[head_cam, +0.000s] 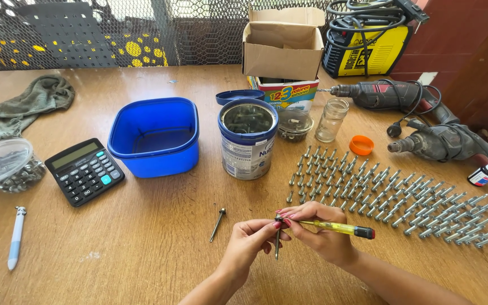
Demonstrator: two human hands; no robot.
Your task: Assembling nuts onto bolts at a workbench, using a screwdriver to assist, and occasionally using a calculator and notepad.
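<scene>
the left hand point(249, 237) pinches a long screw point(277, 240) by its head, shank hanging straight down toward the bench point(142, 248). the right hand point(317, 229) grips a yellow screwdriver point(334, 227) lying across — tip meeting the screw head, handle pointing right. both sets of fingers are closed; another screw point(218, 223) lies just left.

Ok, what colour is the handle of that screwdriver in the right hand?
Translucent yellow with a black and red end cap; the screwdriver shows clearly in the head view.

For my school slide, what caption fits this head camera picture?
Two hands, left hand holding a long screw, right hand a yellow screwdriver, beside rows of bolts.
</scene>
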